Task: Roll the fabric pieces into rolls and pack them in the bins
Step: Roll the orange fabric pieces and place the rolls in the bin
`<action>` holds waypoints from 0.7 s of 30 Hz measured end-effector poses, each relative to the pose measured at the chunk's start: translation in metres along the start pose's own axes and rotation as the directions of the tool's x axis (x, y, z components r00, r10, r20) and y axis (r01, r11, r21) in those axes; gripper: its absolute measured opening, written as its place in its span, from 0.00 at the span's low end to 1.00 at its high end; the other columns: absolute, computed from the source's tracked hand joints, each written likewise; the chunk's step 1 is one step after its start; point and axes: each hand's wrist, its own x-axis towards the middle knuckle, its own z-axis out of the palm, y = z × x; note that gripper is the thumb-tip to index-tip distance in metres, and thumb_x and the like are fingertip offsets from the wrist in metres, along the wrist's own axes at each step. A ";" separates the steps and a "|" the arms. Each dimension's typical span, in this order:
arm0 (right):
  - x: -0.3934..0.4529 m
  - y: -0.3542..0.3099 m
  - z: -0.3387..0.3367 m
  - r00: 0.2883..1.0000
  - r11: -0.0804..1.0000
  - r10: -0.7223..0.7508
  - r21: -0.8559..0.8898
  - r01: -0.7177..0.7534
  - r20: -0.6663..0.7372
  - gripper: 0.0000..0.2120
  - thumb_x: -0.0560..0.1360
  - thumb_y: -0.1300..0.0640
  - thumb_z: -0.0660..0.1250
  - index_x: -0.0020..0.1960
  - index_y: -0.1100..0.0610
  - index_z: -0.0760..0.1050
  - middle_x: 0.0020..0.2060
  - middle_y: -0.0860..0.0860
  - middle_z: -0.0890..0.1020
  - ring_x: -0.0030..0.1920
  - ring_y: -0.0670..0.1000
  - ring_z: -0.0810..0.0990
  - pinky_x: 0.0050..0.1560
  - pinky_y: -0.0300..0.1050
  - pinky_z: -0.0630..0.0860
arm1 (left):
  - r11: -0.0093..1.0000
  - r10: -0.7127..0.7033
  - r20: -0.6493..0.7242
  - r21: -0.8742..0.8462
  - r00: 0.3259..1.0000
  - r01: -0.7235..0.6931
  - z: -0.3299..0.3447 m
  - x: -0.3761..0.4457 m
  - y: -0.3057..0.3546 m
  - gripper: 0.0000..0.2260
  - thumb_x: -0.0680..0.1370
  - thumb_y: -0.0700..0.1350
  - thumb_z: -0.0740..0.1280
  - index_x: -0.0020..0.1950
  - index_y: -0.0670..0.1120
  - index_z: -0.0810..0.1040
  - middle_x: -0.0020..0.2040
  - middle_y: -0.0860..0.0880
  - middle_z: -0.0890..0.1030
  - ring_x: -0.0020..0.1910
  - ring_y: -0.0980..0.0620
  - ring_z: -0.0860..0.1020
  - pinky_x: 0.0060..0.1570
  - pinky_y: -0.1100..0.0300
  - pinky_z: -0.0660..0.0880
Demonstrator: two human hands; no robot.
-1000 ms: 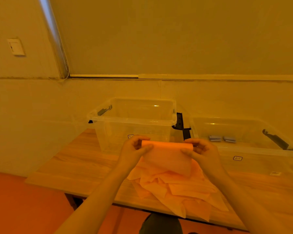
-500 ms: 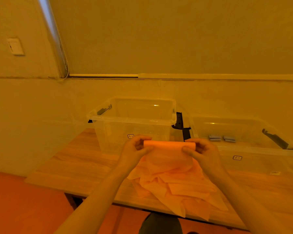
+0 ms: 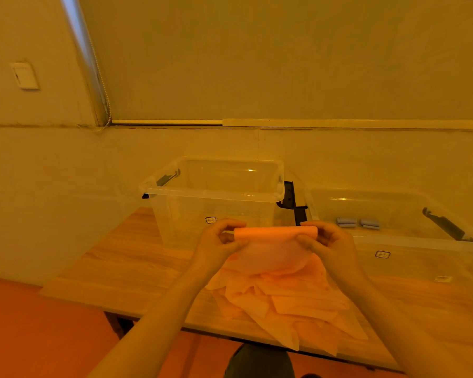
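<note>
The fabric piece is thin and orange-pink. Its top edge is wound into a narrow horizontal roll, and the unrolled part hangs down from the roll as a loose, half-transparent sheet. This piece is held in the air above the pile of fabric pieces, and its lower edge reaches down to the top of the pile.

The left hand pinches the left end of the roll, with the thumb under it and the fingers curled over it. The right hand pinches the right end in the same way, so the roll spans between the 2 hands.

The pile is crumpled and of the same orange colour, and it lies on the wooden surface, reaching to the near edge. Behind the pile and to the left stands a clear bin. Behind the pile and to the right stands a second clear bin, with 2 small grey-blue rolls side by side inside it.
</note>
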 end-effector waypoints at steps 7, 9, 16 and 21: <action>0.000 0.001 -0.001 1.000 1.000 0.011 0.000 -0.011 0.002 0.14 0.69 0.62 0.73 0.49 0.46 0.76 0.50 0.46 0.81 0.50 0.44 0.80 0.39 0.36 0.79 | 1.000 0.016 -0.055 -0.011 0.998 -0.016 0.001 0.003 -0.004 0.09 0.73 0.41 0.71 0.52 0.50 0.79 0.49 0.49 0.81 0.48 0.50 0.80 0.42 0.59 0.79; 0.000 0.000 0.000 1.000 1.000 0.016 0.000 -0.016 0.006 0.17 0.68 0.64 0.73 0.50 0.46 0.76 0.51 0.46 0.80 0.50 0.44 0.80 0.40 0.38 0.79 | 1.000 0.019 -0.071 -0.020 0.997 -0.021 0.001 0.002 -0.003 0.09 0.74 0.42 0.70 0.54 0.49 0.79 0.48 0.49 0.81 0.48 0.50 0.80 0.45 0.56 0.80; -0.002 -0.003 0.002 1.000 1.000 0.000 0.012 0.000 0.007 0.09 0.70 0.59 0.71 0.47 0.47 0.77 0.45 0.46 0.82 0.45 0.45 0.81 0.38 0.36 0.79 | 0.998 0.026 -0.071 -0.051 0.997 -0.030 -0.001 0.000 0.001 0.08 0.75 0.42 0.69 0.54 0.48 0.80 0.47 0.53 0.80 0.47 0.53 0.79 0.39 0.66 0.78; -0.002 0.001 0.003 1.000 1.000 0.014 0.014 -0.014 -0.001 0.07 0.72 0.59 0.70 0.46 0.49 0.77 0.45 0.47 0.81 0.47 0.46 0.80 0.39 0.38 0.78 | 0.998 0.036 -0.030 -0.049 0.999 -0.038 -0.003 0.000 -0.002 0.13 0.72 0.40 0.72 0.55 0.48 0.79 0.49 0.50 0.81 0.48 0.49 0.81 0.44 0.54 0.81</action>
